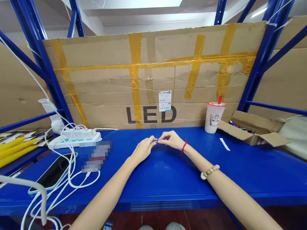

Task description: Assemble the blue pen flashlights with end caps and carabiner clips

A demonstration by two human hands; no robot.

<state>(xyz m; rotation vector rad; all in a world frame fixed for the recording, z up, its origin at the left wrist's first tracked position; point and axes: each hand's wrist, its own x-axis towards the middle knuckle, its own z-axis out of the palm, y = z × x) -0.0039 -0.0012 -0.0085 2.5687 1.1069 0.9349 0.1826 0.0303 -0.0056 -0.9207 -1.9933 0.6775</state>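
Both hands meet above the middle of the blue table [159, 179]. My left hand [143, 148] is closed on a small, thin, silvery object [154, 141] that points toward the other hand. Just right of it, my right hand [172, 140] pinches with thumb and forefinger at the object's end. What lies between those fingertips is too small to make out. A red string and a beaded bracelet [210, 172] circle the right wrist and forearm.
At the left are a phone [53, 173], white cables, a power strip [76, 138] and a pixelated item [96, 157]. A lidded cup [214, 118], a paper strip [225, 144] and an open cardboard box [251, 126] are at the right. Cardboard [108, 94] stands behind.
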